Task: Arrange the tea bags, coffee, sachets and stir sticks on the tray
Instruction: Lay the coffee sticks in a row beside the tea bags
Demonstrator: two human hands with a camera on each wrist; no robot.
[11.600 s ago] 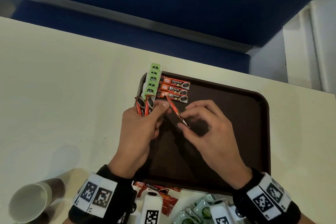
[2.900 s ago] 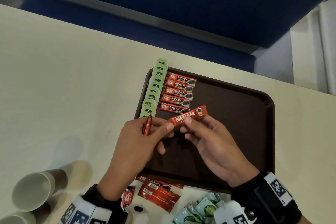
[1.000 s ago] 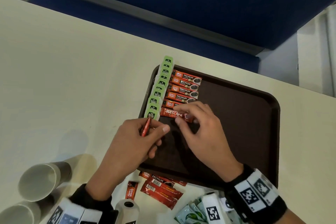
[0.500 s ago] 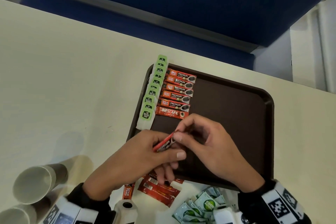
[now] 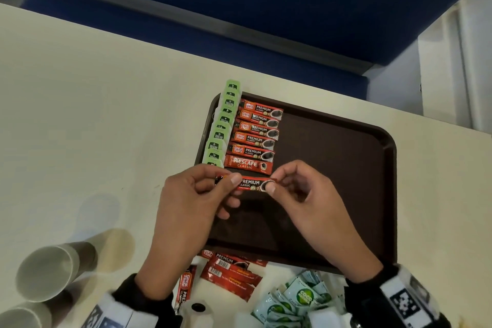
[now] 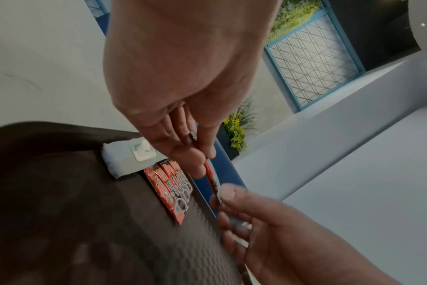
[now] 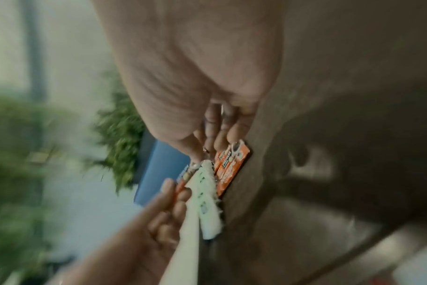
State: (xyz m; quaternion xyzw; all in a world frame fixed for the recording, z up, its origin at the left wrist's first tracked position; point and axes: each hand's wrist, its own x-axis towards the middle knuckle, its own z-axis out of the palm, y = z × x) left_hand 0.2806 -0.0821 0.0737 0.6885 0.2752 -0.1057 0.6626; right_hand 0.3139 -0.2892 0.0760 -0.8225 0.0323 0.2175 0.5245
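cream tabletop runs under everything we see, with a deep blue wall behind it. over the near-left part of the brown tray we see one red coffee stick held level just above the tray floor: the left hand pinches its left end between thumb and curled fingers, and the right hand pinches its right end between thumb tip and forefinger, the other fingers loosely curled. in the left wrist view we see the same stick edge-on between both sets of fingertips. just beyond it a column of coffee sticks lies flat on the tray, the nearest marked nescafe, and beside that column along the tray's left rim we see a row of overlapping green-tagged tea bags. outward, on the table near the tray's front edge, lie more red coffee sachets and a heap of green-and-white sachets. at the far left we see paper cups lying on their sides. the right wrist view is too blurred for detail.
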